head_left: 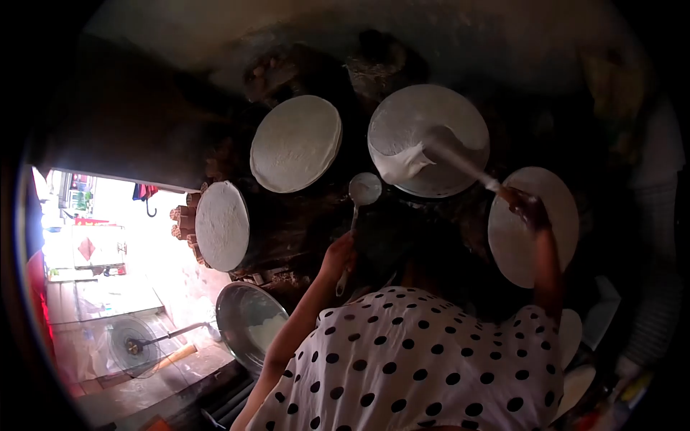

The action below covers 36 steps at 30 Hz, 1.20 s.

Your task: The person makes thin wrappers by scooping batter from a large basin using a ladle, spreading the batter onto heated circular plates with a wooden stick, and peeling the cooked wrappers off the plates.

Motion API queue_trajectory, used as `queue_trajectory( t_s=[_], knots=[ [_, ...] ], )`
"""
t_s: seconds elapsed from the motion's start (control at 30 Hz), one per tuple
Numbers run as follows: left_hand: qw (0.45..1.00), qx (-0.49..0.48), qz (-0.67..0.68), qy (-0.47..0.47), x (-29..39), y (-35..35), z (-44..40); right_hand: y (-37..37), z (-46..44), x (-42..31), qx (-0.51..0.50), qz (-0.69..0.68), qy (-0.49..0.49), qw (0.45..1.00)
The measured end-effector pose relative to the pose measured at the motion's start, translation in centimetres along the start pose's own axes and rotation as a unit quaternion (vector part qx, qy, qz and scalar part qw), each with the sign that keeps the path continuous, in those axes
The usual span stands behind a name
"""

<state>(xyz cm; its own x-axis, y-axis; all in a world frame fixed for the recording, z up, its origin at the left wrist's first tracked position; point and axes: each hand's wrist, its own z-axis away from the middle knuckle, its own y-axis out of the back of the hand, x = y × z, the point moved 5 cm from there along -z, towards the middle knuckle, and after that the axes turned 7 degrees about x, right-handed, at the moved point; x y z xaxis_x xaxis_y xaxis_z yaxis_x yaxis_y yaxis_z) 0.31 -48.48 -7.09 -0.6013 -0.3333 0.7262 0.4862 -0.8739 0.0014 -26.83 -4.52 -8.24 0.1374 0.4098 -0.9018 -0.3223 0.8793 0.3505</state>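
My left hand is closed round the handle of a ladle whose round bowl holds something whitish. In my right hand is the handle of a flat spreader, slightly blurred. The spreader's blade lies over a round griddle, where white batter covers part of the surface. Below my right forearm is another round pale disc. To the upper left of the ladle sits a pale round sheet, apparently on a griddle.
A further pale disc stands at the left, beside stacked brown pieces. Near my left forearm is a metal basin with whitish contents. A fan stands at the lower left by a bright opening. Dark surfaces surround the griddles.
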Motion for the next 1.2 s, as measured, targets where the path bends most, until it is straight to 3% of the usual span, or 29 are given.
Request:
queue_trajectory(
  t_s=[0.03, 0.1, 0.2, 0.23, 0.27, 0.3, 0.33, 0.4, 0.43, 0.47, 0.5, 0.53, 0.57, 0.63, 0.67, 0.73, 0.77, 0.83, 0.87, 0.93, 1.03, 1.2],
  knots=[
    [0.999, -0.003, -0.033, -0.019, -0.1, 0.3, 0.4, -0.9, 2.0, 0.6, 0.039, -0.04, 0.012, 0.998],
    [1.0, -0.017, 0.0, -0.007, -0.4, 0.7, 1.6, -8.7, 3.6, 2.4, 0.107, 0.011, 0.056, 0.993],
    [0.995, -0.068, 0.069, 0.032, -2.3, 2.9, 3.0, -25.9, 2.5, 2.7, 0.172, 0.285, 0.17, 0.928],
    [0.988, -0.1, 0.108, 0.054, -2.8, 3.7, 3.3, -29.2, 4.8, -3.9, 0.142, 0.137, -0.024, 0.98],
    [0.986, -0.105, 0.113, 0.058, -3.3, 4.8, 3.7, -33.5, 3.6, -3.1, 0.153, 0.214, -0.015, 0.965],
    [0.989, -0.091, 0.103, 0.057, -3.7, 6.2, 4.3, -34.4, 4.4, -5.6, 0.124, 0.239, -0.14, 0.953],
    [0.991, -0.079, 0.093, 0.055, -3.7, 7.6, 4.8, -34.5, 5.0, -4.4, 0.129, 0.245, -0.144, 0.95],
    [0.993, -0.09, 0.073, 0.03, -3.8, 10.0, 5.8, -32.4, 5.6, -0.2, 0.29, 0.127, -0.052, 0.947],
    [0.994, -0.063, 0.086, 0.038, -4.5, 11.5, 6.0, -30.9, 6.6, 0.9, 0.257, -0.003, -0.186, 0.949],
    [0.994, -0.034, 0.098, 0.046, -5.2, 12.8, 6.3, -29.5, 8.1, 1.7, 0.24, -0.116, -0.322, 0.908],
    [0.995, -0.041, 0.089, 0.036, -5.4, 13.9, 6.7, -30.8, 4.8, 8.7, 0.129, -0.279, -0.247, 0.919],
    [0.994, -0.044, 0.091, 0.035, -5.6, 15.0, 7.0, -32.2, 2.1, 15.5, -0.004, -0.436, -0.199, 0.878],
    [0.992, -0.042, 0.11, 0.04, -5.7, 15.8, 7.3, -32.3, 3.5, 8.8, 0.14, -0.261, -0.232, 0.927],
    [0.987, -0.039, 0.148, 0.048, -6.8, 17.6, 7.6, -35.3, 5.2, -2.7, 0.207, -0.02, -0.193, 0.959],
    [0.988, -0.039, 0.144, 0.045, -7.0, 18.3, 7.8, -37.0, 5.1, -6.1, 0.213, 0.039, -0.175, 0.96],
    [0.991, -0.044, 0.122, 0.035, -6.7, 19.3, 8.3, -41.7, 3.1, -1.5, 0.143, -0.265, -0.31, 0.902],
    [0.992, -0.047, 0.117, 0.034, -6.7, 19.7, 8.2, -42.5, 0.6, 5.1, 0.167, -0.2, -0.283, 0.923],
    [0.988, -0.035, 0.144, 0.037, -7.0, 20.3, 8.3, -38.6, 2.8, 5.2, 0.225, -0.073, -0.253, 0.938],
    [0.988, -0.041, 0.144, 0.039, -7.1, 20.3, 8.3, -36.8, 5.8, 3.7, 0.224, -0.212, -0.252, 0.917],
    [0.99, -0.026, 0.135, 0.033, -6.9, 20.3, 8.1, -32.8, 8.2, 4.3, 0.262, -0.236, -0.241, 0.904],
    [0.984, -0.045, 0.168, 0.037, -6.9, 19.8, 7.7, -29.1, 10.3, 2.7, 0.269, -0.224, -0.322, 0.88],
    [0.986, -0.063, 0.15, 0.042, -6.6, 17.9, 6.8, -34.3, 9.4, -5.0, 0.161, -0.198, -0.35, 0.901]
  ],
)
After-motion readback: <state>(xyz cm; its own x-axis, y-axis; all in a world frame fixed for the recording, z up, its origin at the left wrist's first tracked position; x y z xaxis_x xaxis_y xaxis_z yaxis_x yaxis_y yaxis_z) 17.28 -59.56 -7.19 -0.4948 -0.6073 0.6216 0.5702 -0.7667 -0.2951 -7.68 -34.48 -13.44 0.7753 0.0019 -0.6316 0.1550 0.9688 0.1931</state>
